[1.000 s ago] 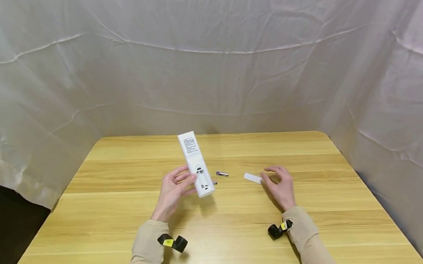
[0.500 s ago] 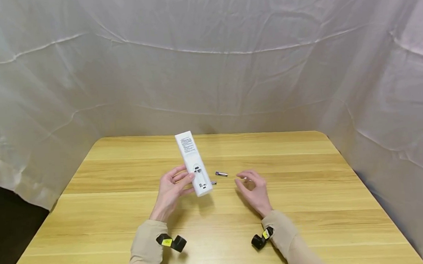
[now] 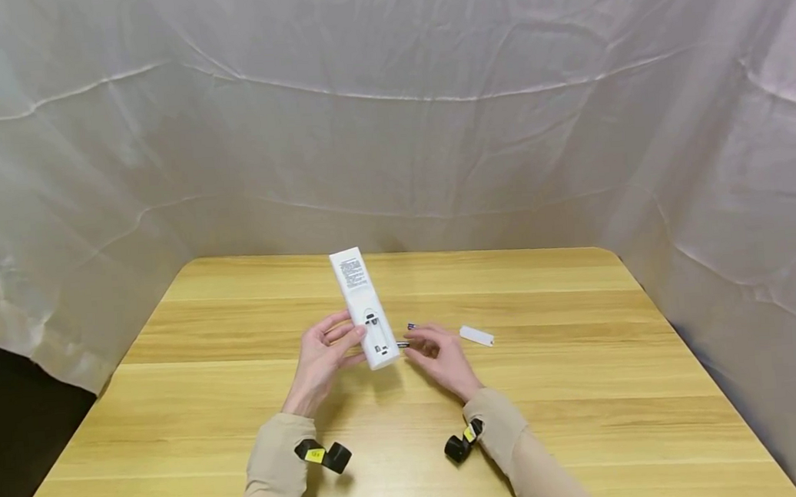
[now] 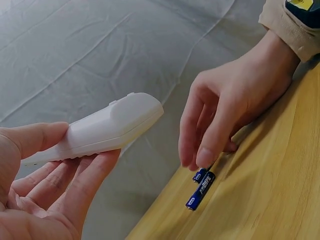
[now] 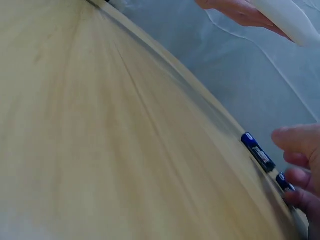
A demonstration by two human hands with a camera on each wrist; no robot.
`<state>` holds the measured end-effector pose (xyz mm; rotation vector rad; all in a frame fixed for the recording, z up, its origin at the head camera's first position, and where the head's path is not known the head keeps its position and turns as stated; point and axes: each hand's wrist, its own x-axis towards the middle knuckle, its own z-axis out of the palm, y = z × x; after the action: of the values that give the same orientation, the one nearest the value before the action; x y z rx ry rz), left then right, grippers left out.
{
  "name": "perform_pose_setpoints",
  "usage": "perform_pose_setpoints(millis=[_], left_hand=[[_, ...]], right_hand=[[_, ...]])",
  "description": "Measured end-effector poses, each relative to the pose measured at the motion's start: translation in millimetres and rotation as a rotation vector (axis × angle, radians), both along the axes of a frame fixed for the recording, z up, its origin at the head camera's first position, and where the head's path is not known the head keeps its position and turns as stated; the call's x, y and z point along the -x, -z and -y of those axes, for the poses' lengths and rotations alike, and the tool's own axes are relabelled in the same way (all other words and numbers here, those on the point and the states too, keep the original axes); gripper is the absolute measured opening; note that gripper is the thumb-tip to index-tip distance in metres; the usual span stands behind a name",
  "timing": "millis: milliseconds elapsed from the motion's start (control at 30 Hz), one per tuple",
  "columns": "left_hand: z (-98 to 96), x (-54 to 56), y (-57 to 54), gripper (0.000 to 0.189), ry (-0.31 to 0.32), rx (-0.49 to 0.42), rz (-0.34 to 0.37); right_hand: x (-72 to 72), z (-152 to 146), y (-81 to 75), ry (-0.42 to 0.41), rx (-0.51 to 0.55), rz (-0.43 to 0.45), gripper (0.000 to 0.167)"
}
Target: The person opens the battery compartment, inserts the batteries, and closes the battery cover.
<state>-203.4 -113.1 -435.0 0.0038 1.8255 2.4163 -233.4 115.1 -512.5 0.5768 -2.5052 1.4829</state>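
My left hand (image 3: 319,362) grips a white remote control (image 3: 363,295) in the air by its sides. Its back faces up, showing a printed label and a battery compartment with no cover and no batteries in it. Two dark blue batteries lie on the table just right of the remote: the nearer battery (image 4: 201,191) and a farther battery (image 4: 198,176), partly hidden by fingers. Directly over them is my right hand (image 3: 446,359), thumb and fingers bent and apart, with the fingertips right at the batteries. The right wrist view has the thumb beside the nearer battery.
A white battery cover (image 3: 476,336) lies on the wooden table (image 3: 590,420) to the right of the right hand. Pale fabric (image 3: 389,126) hangs behind the table and along both its sides.
My right hand has moved left from beside the battery cover to the batteries, leaving the cover on the table. The left hand and remote have shifted slightly left, then stayed still.
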Motion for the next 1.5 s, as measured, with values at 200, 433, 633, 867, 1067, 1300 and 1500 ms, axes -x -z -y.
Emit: perform_pose_setpoints(millis=[200,433,633,867,1067,1300,1500], left_hand=[[1.3,0.4,0.9,0.047,-0.006,0.000,-0.001],[1.6,0.6,0.0,0.047,-0.008,0.000,0.004],[2.1,0.4,-0.1,0.047,-0.001,-0.002,0.005],[2.0,0.6,-0.5,0.047,-0.002,0.001,0.007],[2.4,-0.1,-0.2,0.047,0.005,0.008,0.007],[1.4,-0.5,-1.4,0.048,0.002,-0.002,0.005],[2.2,-0.7,-1.0,0.048,0.007,-0.006,0.005]], right_hand=[[5.2,11,-0.7,0.031,-0.147,0.003,0.037],[8.2,19,-1.3,0.056,-0.224,-0.032,0.033],[9.6,21,1.0,0.085,-0.236,-0.025,0.018],[10.6,20,4.0,0.079,-0.241,-0.075,0.009],[6.7,15,3.9,0.078,-0.193,-0.079,0.010],[0.0,7,4.7,0.099,-0.148,-0.047,0.009],[-5.2,-1,4.9,0.091,-0.099,-0.089,0.011]])
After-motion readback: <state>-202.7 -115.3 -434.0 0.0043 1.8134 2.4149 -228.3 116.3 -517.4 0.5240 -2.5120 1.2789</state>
